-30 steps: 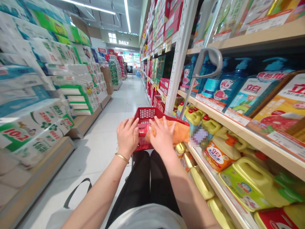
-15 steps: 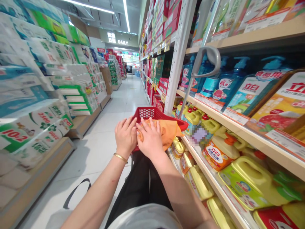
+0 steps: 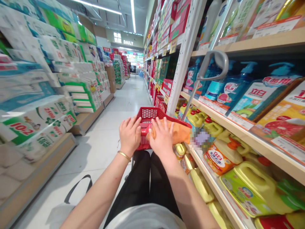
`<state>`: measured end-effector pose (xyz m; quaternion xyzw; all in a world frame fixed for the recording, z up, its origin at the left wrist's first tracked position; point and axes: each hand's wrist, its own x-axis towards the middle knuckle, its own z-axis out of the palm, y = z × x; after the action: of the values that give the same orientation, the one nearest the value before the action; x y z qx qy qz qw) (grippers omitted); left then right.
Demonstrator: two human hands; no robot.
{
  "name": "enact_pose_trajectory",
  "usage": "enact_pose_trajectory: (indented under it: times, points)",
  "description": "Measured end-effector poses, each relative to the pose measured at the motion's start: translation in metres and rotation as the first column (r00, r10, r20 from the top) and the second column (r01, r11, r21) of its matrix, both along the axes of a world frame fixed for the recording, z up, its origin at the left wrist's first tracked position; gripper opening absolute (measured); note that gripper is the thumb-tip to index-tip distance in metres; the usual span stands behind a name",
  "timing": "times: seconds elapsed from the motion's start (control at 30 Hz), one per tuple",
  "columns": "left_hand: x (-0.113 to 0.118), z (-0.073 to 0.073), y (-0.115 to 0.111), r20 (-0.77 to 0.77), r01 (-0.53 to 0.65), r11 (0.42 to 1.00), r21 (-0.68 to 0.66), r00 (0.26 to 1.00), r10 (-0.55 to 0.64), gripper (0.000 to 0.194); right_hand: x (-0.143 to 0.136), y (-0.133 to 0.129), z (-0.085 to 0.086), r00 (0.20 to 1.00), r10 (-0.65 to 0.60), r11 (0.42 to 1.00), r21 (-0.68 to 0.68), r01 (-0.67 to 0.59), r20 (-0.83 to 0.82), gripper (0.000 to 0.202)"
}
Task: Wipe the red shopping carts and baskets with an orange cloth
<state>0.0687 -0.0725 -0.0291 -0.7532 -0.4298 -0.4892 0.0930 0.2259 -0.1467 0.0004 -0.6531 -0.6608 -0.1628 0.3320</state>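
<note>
A red plastic basket (image 3: 150, 114) with a lattice wall stands in front of my knees. An orange cloth (image 3: 181, 132) lies over its right part. My right hand (image 3: 162, 136) rests on the cloth, fingers spread, palm down. My left hand (image 3: 130, 133) lies at the basket's left near edge, its fingers stretched forward and slightly apart, with a gold bangle on the wrist. A grey handle (image 3: 225, 65) on a metal rod rises at the basket's right, in front of the shelf.
Shelves of blue pump bottles (image 3: 228, 89) and yellow detergent jugs (image 3: 250, 187) run close along the right. Stacked paper packs (image 3: 40, 121) line the left. A tiled aisle (image 3: 128, 95) stretches ahead. A grey bag (image 3: 60, 213) is at the lower left.
Both hands have moved apart, the right one shifting to the right along with the cloth. More of the basket's red near part shows between them. The view has shifted slightly.
</note>
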Motion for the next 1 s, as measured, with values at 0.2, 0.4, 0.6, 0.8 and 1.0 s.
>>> enact_pose_trajectory:
  times: [0.2,0.4,0.6,0.8,1.0]
  points:
    - [0.002,0.002,-0.002,-0.015,0.004,1.000,-0.003,1.000,-0.004,0.050,0.018,-0.003,-0.002,0.999,-0.020,1.000,-0.007,0.019,-0.045,0.044]
    - [0.006,0.002,-0.003,0.010,-0.007,1.000,0.008,1.000,0.007,0.049,0.080,0.000,-0.008,0.909,-0.324,0.945,-0.039,0.326,-0.264,0.042]
    - [0.000,0.000,0.000,0.011,-0.005,1.000,-0.001,1.000,0.005,0.049,-0.014,0.006,-0.001,0.998,0.061,0.998,0.009,-0.061,-0.030,0.043]
    - [0.000,0.002,-0.002,-0.033,0.008,1.000,0.007,0.999,-0.007,0.049,0.003,0.001,-0.001,0.999,0.038,0.999,-0.003,-0.038,-0.039,0.043]
    - [0.004,0.003,-0.004,0.008,0.005,1.000,0.003,1.000,-0.005,0.049,0.077,-0.004,-0.012,0.942,-0.267,0.962,-0.004,0.272,-0.203,0.046]
